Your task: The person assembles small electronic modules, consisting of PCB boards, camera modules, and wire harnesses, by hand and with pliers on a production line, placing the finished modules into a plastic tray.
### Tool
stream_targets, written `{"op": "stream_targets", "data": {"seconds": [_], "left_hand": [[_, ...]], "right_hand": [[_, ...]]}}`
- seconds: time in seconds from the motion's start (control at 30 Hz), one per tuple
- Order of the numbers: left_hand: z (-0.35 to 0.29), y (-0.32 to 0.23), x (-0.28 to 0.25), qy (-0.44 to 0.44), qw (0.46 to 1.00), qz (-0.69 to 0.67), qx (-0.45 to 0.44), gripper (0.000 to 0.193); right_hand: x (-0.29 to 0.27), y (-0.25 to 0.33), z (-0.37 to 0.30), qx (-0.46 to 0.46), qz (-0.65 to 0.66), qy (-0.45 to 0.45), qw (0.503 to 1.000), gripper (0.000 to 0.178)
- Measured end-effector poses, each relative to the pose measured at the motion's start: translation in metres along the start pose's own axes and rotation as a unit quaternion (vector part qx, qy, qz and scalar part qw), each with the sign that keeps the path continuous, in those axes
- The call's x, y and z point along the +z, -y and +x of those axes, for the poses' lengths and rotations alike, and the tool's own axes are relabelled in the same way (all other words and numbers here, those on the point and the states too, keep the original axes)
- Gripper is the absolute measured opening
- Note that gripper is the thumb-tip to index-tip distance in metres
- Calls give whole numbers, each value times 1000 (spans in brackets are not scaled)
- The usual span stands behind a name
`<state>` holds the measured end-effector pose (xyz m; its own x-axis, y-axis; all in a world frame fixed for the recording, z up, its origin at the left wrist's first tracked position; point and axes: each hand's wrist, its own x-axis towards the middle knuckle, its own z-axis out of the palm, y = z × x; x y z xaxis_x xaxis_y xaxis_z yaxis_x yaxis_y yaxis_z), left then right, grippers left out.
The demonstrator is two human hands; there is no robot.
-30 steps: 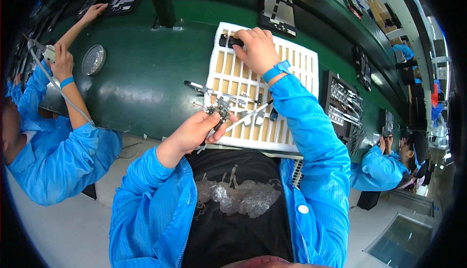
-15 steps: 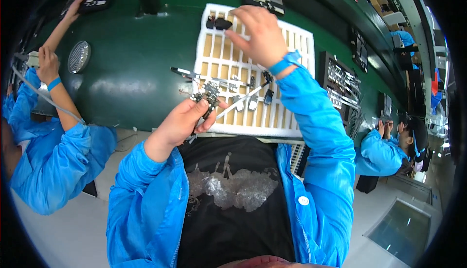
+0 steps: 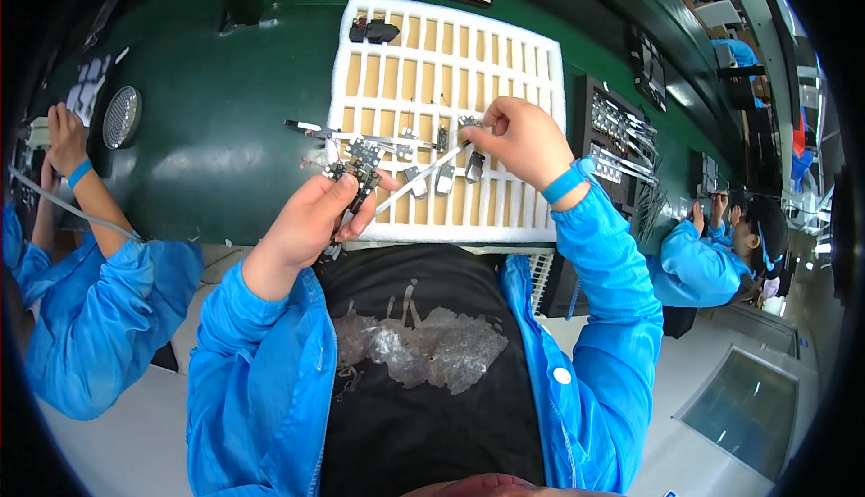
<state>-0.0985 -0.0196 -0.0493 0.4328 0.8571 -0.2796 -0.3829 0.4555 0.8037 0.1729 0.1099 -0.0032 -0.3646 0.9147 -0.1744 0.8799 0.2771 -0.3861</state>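
My left hand is closed around a cluster of small circuit boards with dark parts and thin wires, above the tray's near left corner. A white flat cable slants from beside that hand up to the right. At its far end, my right hand has thumb and forefinger pinched together on the cable's dark tip. Beneath the hands lies a white foam tray with many slots. Several small modules, including a black-and-silver one, rest on it near the cable. Another black part sits in the tray's far left corner.
A dark box of small boards with cables stands right of the tray. A round, dotted metal object lies on the green table at left. Co-workers in blue sleeves sit on the left and right.
My right hand has come back from the black parts at the tray's far left corner to the flat cable's tip, its fingers closing. The left hand still holds the boards. The view has shifted slightly.
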Motion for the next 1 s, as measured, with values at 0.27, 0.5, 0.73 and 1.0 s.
{"op": "stream_targets", "data": {"seconds": [0.27,0.5,0.73,1.0], "left_hand": [[-8,-3,-2,-24,999,-18,28,50],[-26,-7,-17,-30,997,-39,59,48],[-34,-12,-23,-55,994,-58,77,46],[-43,-9,-28,-73,993,-69,62,46]], "right_hand": [[0,-15,4,-32,52,34,998,25],[-42,-20,29,-119,523,207,819,9],[-60,8,125,-114,704,94,695,14],[-24,1,290,48,793,-157,587,23]]}}
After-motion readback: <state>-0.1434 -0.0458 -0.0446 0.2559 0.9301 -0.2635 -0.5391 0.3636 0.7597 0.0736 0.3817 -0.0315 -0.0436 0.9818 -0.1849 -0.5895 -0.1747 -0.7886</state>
